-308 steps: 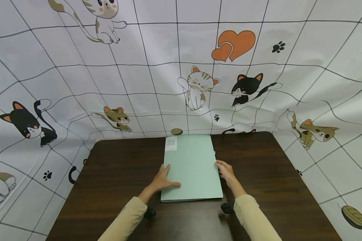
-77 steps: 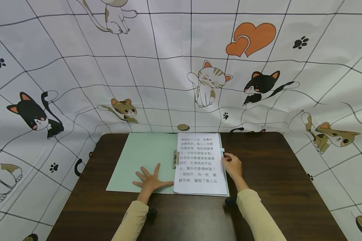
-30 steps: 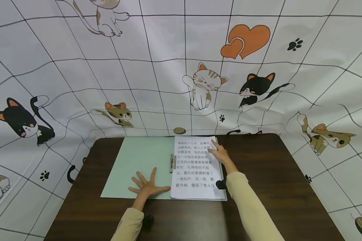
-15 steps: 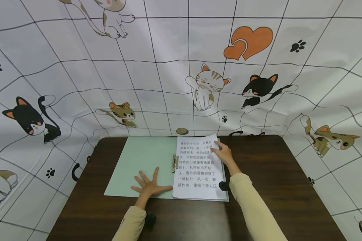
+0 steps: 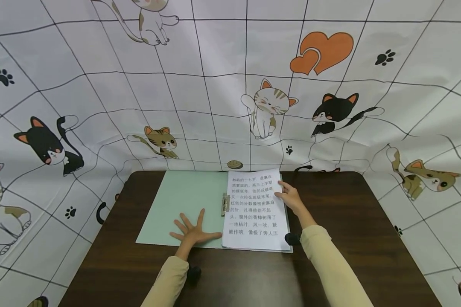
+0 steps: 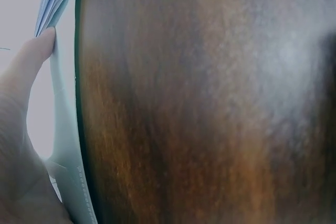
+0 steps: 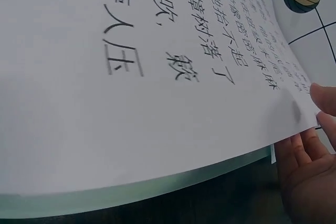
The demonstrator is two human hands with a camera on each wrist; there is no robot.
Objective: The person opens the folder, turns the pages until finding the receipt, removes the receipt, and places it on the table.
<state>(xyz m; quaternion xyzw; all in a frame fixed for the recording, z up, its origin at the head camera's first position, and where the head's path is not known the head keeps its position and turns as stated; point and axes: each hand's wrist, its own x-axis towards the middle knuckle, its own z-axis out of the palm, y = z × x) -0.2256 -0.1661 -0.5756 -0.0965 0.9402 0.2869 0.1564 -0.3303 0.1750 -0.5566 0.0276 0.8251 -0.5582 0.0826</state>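
A pale green folder (image 5: 176, 200) lies opened out on the table, its metal clip (image 5: 225, 205) at the fold. White printed sheets (image 5: 249, 221) fill its right half. My left hand (image 5: 192, 233) rests on the left cover with fingers spread wide, its thumb (image 6: 42, 45) right at the lower left corner of the paper stack. At the upper right edge, my right hand (image 5: 290, 198) pinches the top sheet (image 7: 157, 124) between thumb (image 7: 324, 99) and fingers. That side of the sheet bows up, and the other fingers (image 7: 304, 148) lie below its edge.
Dark brown wooden table (image 5: 353, 238) extends around the folder. Behind it and at both sides hangs a white cloth (image 5: 215, 55) with cat, heart and paw prints. Dark round wrist pieces, one being the right wrist piece (image 5: 292, 239), sit by each sleeve.
The folder, closed at first, is now open with its sheets showing. The right hand went from the right edge up to the top sheet, then drew slightly down, lifting that edge. The left hand stays put.
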